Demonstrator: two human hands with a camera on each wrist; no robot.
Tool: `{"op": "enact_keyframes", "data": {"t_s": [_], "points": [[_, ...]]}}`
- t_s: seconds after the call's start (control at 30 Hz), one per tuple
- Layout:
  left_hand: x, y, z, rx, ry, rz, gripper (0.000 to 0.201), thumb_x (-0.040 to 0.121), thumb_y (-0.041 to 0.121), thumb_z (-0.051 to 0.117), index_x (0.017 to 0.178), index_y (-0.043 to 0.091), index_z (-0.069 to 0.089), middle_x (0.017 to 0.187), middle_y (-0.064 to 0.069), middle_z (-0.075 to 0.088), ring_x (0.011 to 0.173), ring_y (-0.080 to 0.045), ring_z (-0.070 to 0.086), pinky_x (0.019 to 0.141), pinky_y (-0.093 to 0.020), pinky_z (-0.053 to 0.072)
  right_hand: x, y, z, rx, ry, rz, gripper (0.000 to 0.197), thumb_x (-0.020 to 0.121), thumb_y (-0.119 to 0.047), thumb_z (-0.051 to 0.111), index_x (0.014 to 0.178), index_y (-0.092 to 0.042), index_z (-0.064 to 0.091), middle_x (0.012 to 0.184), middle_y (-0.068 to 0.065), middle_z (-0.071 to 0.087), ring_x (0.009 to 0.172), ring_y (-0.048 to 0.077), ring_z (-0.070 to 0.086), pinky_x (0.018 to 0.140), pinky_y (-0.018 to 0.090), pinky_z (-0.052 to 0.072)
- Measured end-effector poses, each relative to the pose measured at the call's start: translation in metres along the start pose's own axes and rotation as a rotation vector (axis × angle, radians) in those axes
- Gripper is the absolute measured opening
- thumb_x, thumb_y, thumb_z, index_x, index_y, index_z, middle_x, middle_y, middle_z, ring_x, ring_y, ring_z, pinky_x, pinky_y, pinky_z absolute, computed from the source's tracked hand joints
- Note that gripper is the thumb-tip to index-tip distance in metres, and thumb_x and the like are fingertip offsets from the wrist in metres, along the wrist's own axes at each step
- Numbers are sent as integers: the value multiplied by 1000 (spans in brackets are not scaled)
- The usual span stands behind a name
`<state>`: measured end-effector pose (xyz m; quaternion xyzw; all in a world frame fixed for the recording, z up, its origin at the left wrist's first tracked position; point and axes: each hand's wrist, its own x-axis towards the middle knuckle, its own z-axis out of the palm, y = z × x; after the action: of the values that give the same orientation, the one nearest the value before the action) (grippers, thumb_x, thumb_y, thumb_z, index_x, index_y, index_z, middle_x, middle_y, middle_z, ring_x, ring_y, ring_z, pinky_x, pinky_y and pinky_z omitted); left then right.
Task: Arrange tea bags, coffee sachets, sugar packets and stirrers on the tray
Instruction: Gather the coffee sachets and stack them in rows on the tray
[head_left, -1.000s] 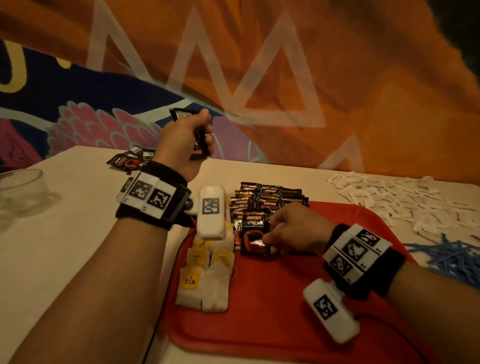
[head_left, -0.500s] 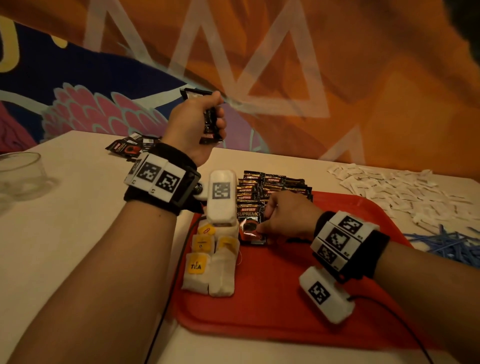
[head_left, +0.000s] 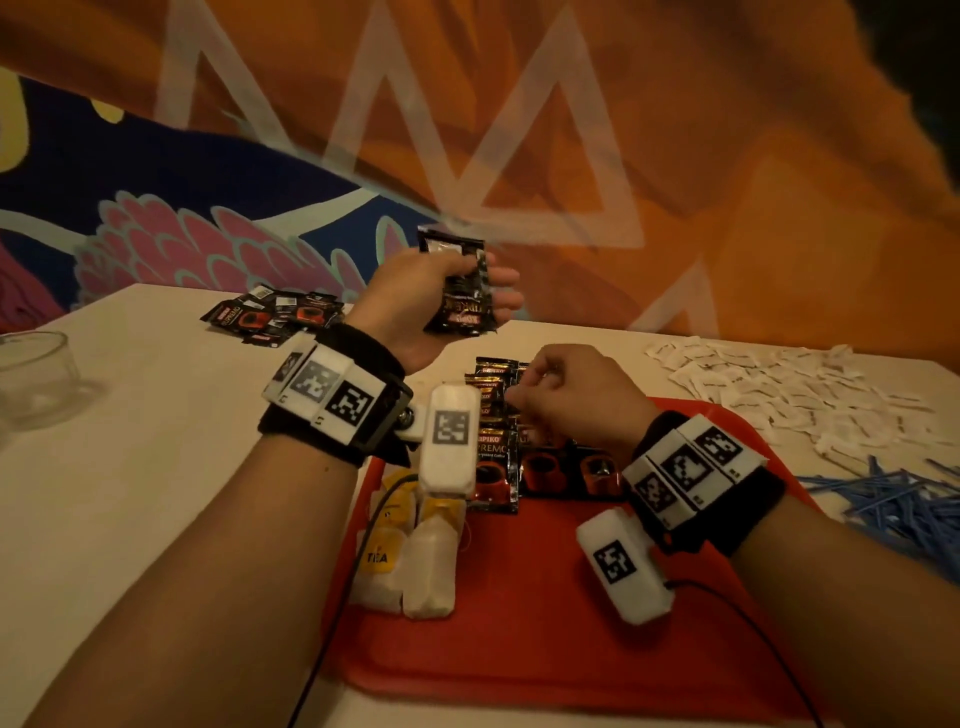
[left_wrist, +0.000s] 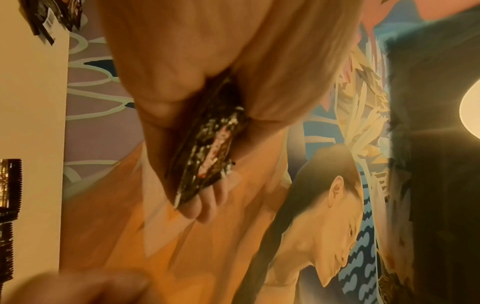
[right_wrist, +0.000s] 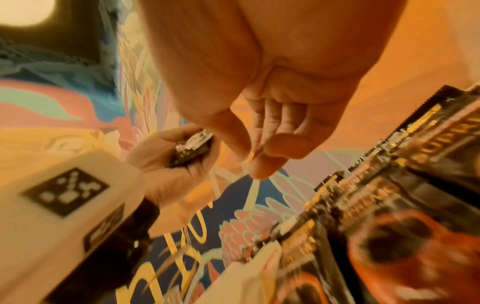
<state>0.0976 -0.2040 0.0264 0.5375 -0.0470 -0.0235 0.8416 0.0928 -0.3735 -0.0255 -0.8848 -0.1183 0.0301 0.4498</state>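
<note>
Red tray (head_left: 545, 649) holding tea bags (head_left: 410, 571), coffee sachets (head_left: 498, 467), left hand (head_left: 415, 306) gripping sachets (head_left: 460, 291)

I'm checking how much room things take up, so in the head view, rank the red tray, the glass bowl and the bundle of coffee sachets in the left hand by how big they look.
1. red tray, by far the largest.
2. glass bowl, cut off at the frame edge.
3. bundle of coffee sachets, gripped by the left hand; it looks close to the bowl, so their order is unsure.

One tray (head_left: 545, 649), two hands, one glass bowl (head_left: 36, 379).
</note>
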Motion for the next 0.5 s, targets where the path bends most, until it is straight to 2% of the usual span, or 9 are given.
{"op": "enact_keyframes", "data": {"t_s": [0.03, 0.1, 0.2, 0.27, 0.37, 0.43, 0.5], "points": [[1, -2, 1, 21, 1, 19, 18, 104, 10, 45, 111, 1, 58, 97, -16, 72, 80, -26, 73, 72, -36, 62, 3, -1, -2, 64, 51, -38, 12, 92, -24, 68, 86, -15, 62, 70, 4, 73, 64, 19, 71, 55, 29, 51], [1, -5, 5, 19, 35, 69, 14, 100, 9, 53, 110, 3, 61, 97, -14, 73, 86, -26, 73, 73, -38, 62, 9, -3, -5, 225, 148, -108, 15, 96, -26, 61, 85, -16, 63, 80, 4, 72, 73, 20, 70, 58, 31, 51], [2, -11, 10, 52, 99, 143, 13, 94, 8, 62, 107, 7, 64, 98, -11, 74, 89, -24, 74, 79, -39, 61, 12, -7, -9, 392, 213, -190, 21, 93, -35, 65, 93, -14, 66, 94, 4, 71, 85, 20, 70, 66, 33, 56], [3, -16, 14, 93, 83, 166, 16, 93, 9, 64, 109, 6, 66, 101, -13, 74, 94, -26, 73, 82, -40, 60, 11, -6, -8, 398, 222, -257, 20, 88, -35, 71, 96, -17, 68, 94, 3, 73, 87, 19, 70, 70, 34, 57], [4, -22, 19, 120, 34, 199, 23, 91, 12, 65, 113, 3, 66, 103, -15, 74, 95, -28, 73, 73, -35, 60, 10, -4, -7, 367, 267, -344, 10, 84, -22, 76, 92, -25, 71, 85, -4, 75, 79, 11, 70, 69, 32, 53], [5, -23, 21, 96, 14, 210, 37, 85, 31, 68, 112, 5, 66, 99, -11, 74, 87, -24, 72, 65, -29, 56, 12, -2, -11, 335, 333, -376, 12, 83, -18, 77, 90, -27, 73, 85, -8, 75, 80, 7, 69, 72, 28, 53], [8, -20, 17, 48, 52, 186, 57, 81, 62, 58, 105, 11, 65, 90, -4, 70, 71, -15, 60, 56, -24, 45, 12, -2, -19, 294, 417, -412, 15, 81, -16, 79, 88, -29, 74, 84, -12, 74, 81, 1, 67, 73, 18, 52]]}}
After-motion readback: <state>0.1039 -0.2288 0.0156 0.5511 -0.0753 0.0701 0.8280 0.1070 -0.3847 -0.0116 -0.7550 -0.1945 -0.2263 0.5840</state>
